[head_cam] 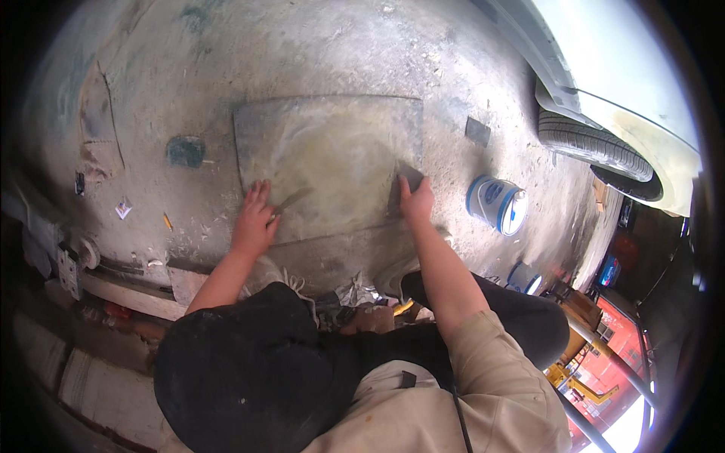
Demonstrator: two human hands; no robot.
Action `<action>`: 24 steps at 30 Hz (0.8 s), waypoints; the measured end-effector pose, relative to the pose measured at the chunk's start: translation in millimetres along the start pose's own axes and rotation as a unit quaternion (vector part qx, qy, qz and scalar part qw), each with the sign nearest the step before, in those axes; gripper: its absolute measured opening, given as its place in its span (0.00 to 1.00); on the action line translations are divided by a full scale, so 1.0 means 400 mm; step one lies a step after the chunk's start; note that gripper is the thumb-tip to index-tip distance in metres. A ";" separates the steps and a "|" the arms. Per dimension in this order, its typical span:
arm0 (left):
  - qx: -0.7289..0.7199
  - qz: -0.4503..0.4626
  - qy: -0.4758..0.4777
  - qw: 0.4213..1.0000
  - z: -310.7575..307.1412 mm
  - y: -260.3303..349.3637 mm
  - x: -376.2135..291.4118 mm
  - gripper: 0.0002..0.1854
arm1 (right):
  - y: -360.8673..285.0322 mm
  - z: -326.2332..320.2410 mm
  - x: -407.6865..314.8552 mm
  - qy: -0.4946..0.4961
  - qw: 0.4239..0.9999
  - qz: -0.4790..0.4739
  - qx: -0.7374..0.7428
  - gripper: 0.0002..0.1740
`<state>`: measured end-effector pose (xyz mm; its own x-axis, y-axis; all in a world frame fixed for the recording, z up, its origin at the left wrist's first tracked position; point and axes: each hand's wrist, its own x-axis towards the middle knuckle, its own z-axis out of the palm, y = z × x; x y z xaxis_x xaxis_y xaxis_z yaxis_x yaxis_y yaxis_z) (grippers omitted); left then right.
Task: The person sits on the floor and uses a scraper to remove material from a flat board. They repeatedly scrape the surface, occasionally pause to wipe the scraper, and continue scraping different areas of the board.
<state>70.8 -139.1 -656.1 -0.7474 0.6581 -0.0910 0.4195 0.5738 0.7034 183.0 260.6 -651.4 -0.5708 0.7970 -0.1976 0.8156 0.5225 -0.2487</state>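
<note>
A flat, dark-edged panel [328, 164] lies on the concrete floor before me, its middle covered by a pale yellowish, cloudy smear. At its near left edge is my left hand [257, 221], fingers spread over the panel. Between its thumb and forefinger sits a thin, flat strip-like tool [294, 199], pointing towards the smear. My right hand [417, 198] grips a dark, thin sheet [410, 172] at the panel's right edge, thumb on top. Whether that sheet is sandpaper, I cannot tell. Both my knees are bent on the near side.
A white-and-blue bucket [493, 203] stands to the right, with a second bucket [522, 277] nearer me. Beyond them are a car tyre [595, 144] and pale car body [628, 73]. A dark square piece [478, 132] and an orange stick [167, 221] lie on the floor.
</note>
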 end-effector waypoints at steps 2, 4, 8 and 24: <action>-0.002 0.005 0.001 1.000 -0.004 -0.001 0.002 0.09 | -0.010 0.022 -0.007 0.087 0.996 0.031 0.020 0.37; 0.008 0.006 -0.006 1.000 -0.007 -0.001 0.002 0.10 | -0.016 0.024 0.000 0.147 0.987 0.066 0.025 0.36; 0.013 0.002 -0.019 1.000 -0.008 -0.001 0.006 0.10 | -0.008 -0.029 0.047 0.021 0.999 0.008 -0.046 0.36; -0.013 0.001 -0.022 1.000 -0.013 0.005 0.008 0.10 | -0.093 -0.012 0.125 0.068 0.997 0.025 -0.017 0.37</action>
<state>66.8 -138.3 -651.3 -0.7236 0.6798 -0.1198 0.4068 0.5602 0.7216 124.6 282.4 -647.4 -0.5134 0.8545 -0.0788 0.8468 0.4895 -0.2081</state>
